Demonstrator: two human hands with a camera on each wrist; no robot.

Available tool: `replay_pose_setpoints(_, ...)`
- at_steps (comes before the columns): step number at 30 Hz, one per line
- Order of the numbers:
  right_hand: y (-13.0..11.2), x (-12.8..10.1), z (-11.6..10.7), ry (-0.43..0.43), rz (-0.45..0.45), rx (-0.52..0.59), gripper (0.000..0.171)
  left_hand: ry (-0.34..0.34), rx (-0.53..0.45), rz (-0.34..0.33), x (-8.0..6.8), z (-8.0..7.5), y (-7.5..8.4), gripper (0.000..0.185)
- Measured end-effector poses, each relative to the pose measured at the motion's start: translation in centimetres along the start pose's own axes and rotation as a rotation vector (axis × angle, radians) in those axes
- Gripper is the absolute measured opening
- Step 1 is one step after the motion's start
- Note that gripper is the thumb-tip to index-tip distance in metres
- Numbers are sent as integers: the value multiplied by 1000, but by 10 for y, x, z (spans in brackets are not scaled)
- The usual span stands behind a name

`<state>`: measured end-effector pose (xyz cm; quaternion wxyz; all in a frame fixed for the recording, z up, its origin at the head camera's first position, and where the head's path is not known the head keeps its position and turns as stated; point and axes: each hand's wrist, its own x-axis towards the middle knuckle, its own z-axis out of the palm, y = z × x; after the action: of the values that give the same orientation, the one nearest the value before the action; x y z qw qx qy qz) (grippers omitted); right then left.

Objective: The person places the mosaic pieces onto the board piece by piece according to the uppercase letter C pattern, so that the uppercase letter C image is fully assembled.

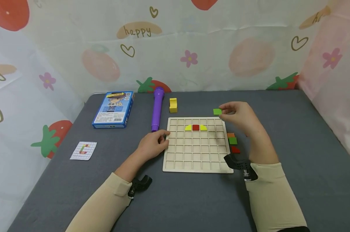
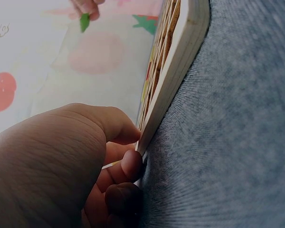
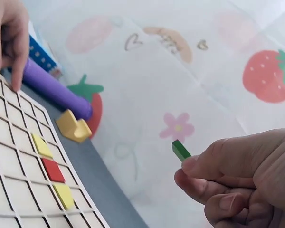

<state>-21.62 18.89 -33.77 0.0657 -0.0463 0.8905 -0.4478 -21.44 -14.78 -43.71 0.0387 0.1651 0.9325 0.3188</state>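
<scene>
A pale wooden grid board (image 1: 196, 158) lies on the table, with a red square tile (image 1: 195, 127) between two yellow rounded tiles (image 1: 188, 128) in one of its upper rows. My left hand (image 1: 153, 145) grips the board's left edge, thumb at the rim and the other fingers curled beside it. Above the board's far right corner, my right hand (image 1: 238, 116) pinches a green square tile (image 3: 181, 150) between thumb and forefinger, raised off the table. Orange (image 1: 231, 135), green (image 1: 233, 140) and red (image 1: 235, 149) tiles lie along the board's right side.
Behind the board stands a notched yellow block (image 1: 173, 105). A purple microphone-shaped stick (image 1: 157, 109) lies left of it, then a blue box (image 1: 113, 109). A card with a coloured grid pattern (image 1: 83, 150) lies at the left. Printed cloth (image 1: 175, 74) hangs behind the table.
</scene>
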Motion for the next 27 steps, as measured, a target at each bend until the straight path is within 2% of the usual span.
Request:
replay_pose_setpoints(7, -14, 4, 26, -61, -56, -8, 37, 6, -3, 14, 0, 0, 0, 36)
replay_pose_setpoints(17, -15, 12, 61, -118, -94, -38, 30, 4, -5, 24, 0, 2, -1, 37)
replay_pose_setpoints(27, -2, 25, 95, -184, -92, -213, 30, 17, -1, 30, 1, 1, -2, 36)
